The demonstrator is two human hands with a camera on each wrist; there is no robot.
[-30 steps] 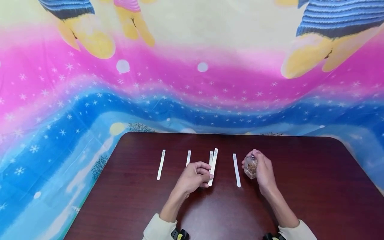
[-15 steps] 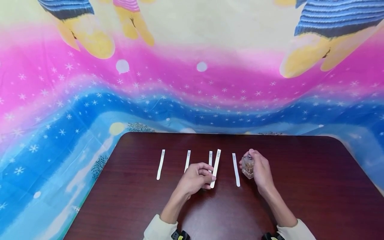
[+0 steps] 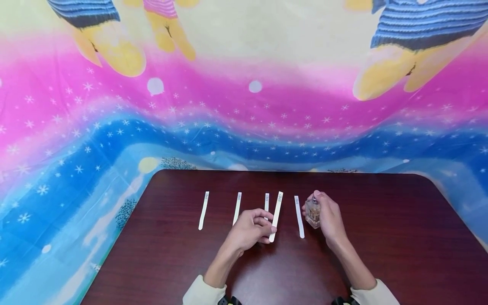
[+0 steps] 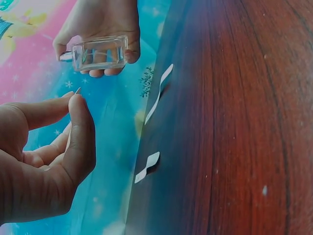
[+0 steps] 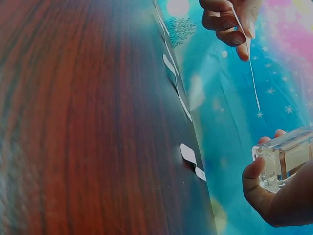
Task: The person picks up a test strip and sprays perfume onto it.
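On the dark wooden table [image 3: 381, 250] my left hand [image 3: 249, 226] pinches a white paper strip [image 3: 276, 216] by its near end, lifted off the table and pointing away from me. My right hand [image 3: 328, 218] grips a small clear glass bottle [image 3: 313, 214] with amber liquid, held just right of that strip. In the left wrist view, thumb and forefinger [image 4: 78, 122] pinch the strip edge-on, with the bottle [image 4: 100, 52] beyond. In the right wrist view the bottle [image 5: 286, 159] sits in my fingers and the held strip [image 5: 247, 58] hangs from the other hand.
More white strips lie in a row on the table: one at the far left [image 3: 203, 210], one [image 3: 237, 208] beside my left hand, a short visible piece [image 3: 267, 201] behind the hand, and one [image 3: 299, 216] beside the bottle. A colourful cartoon cloth [image 3: 244, 106] hangs behind the table.
My left hand has tilted the held strip slightly rightward and toward the bottle. My right hand with the bottle has edged left, closer to the strip.
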